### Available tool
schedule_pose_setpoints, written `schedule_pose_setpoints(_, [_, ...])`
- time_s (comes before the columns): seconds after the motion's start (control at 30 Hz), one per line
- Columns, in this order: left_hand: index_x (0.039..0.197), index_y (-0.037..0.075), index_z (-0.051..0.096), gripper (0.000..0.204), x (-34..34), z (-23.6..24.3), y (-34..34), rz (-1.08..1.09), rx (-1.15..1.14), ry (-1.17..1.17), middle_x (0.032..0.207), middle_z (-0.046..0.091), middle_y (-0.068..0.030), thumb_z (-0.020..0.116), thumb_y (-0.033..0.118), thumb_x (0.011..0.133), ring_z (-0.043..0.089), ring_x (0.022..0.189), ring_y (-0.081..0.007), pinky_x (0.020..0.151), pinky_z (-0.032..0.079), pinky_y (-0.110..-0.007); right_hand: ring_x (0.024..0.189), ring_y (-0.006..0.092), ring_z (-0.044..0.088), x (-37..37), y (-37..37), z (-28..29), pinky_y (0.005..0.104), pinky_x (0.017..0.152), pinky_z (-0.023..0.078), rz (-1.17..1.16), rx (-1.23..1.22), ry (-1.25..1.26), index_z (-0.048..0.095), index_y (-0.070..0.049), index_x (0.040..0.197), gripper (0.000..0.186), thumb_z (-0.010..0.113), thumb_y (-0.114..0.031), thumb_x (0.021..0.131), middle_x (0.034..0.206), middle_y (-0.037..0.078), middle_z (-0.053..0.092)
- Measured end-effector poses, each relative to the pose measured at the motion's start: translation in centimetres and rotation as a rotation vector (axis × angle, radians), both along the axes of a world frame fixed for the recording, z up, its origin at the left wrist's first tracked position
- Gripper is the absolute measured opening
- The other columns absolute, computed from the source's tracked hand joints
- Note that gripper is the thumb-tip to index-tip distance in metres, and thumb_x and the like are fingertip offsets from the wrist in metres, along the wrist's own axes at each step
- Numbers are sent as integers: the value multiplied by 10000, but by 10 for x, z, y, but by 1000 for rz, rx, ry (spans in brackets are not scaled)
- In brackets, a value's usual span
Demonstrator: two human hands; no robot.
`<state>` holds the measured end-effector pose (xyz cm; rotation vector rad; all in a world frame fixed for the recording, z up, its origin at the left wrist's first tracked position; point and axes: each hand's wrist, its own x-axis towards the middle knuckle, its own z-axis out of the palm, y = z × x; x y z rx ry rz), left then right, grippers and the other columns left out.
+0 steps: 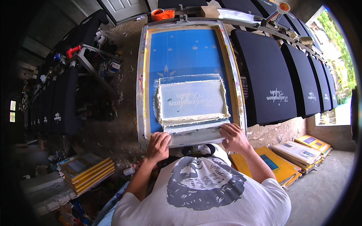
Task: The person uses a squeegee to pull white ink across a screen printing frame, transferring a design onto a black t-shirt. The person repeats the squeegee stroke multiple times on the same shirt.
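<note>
A squeegee (194, 136) with a wide, pale grey handle lies across the near end of a screen-printing frame (142, 86). My left hand (159, 146) is closed round its left end, and my right hand (234, 136) grips the right end, fingers curled over the top. The blade edge rests on the mesh, with thick white ink (192, 122) along it. More white ink rims a pale rectangle of mesh (188, 98) with lettering in it. Beyond that, the blue stencil (184, 47) carries small leaf shapes. The squeegee's underside is hidden.
Dark fabric-covered boards (264, 75) with white prints stand in a row on the right, and similar ones (56, 101) on the left. An orange tape roll (163, 14) sits past the frame. Yellow-framed screens (92, 171) are stacked at lower left; others (264, 162) lie at lower right.
</note>
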<state>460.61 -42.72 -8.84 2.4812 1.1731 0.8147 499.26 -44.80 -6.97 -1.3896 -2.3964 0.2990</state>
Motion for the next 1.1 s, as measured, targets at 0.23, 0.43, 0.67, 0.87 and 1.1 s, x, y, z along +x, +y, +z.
schedule_pose_setpoints(0.23, [841, 35, 630, 242, 14, -34, 67, 204, 110, -57, 902, 654, -66, 680, -96, 643, 632, 873, -273, 781, 476, -407, 956, 297, 698, -17, 60, -21, 409, 850, 579, -207, 92, -38, 689, -8, 937, 330, 696, -9, 607, 993, 135, 726])
schedule_pose_setpoints(0.43, [743, 41, 641, 213, 36, -40, 211, 264, 321, -81, 744, 679, -114, 656, -146, 641, 652, 707, -259, 683, 542, -391, 766, 294, 691, 2, 205, -33, 411, 674, 573, -198, 177, -132, 685, -84, 763, 105, 671, -28, 676, 808, 99, 715])
schedule_pose_setpoints(0.67, [689, 37, 576, 132, 44, -26, 315, 272, 246, -62, 675, 607, -95, 591, -82, 635, 599, 634, -337, 625, 470, -425, 714, 321, 729, 4, 303, 3, 432, 680, 595, -293, -213, -271, 783, -102, 851, 182, 666, -79, 714, 723, 151, 715])
schedule_pose_setpoints(0.87, [757, 38, 598, 217, 30, -44, 230, 298, 225, -91, 741, 592, -137, 597, -76, 573, 614, 743, -372, 677, 480, -481, 637, 265, 704, -1, 232, -9, 391, 576, 566, -231, -169, -246, 772, -95, 787, 167, 673, 5, 697, 679, 115, 706])
schedule_pose_setpoints(1.1, [697, 58, 612, 171, 16, -22, 119, 248, 191, -105, 658, 550, -79, 608, -61, 574, 561, 616, -277, 600, 410, -411, 616, 243, 693, -8, 142, 17, 376, 548, 565, -109, -173, -144, 707, -90, 724, 76, 687, -51, 662, 682, 84, 699])
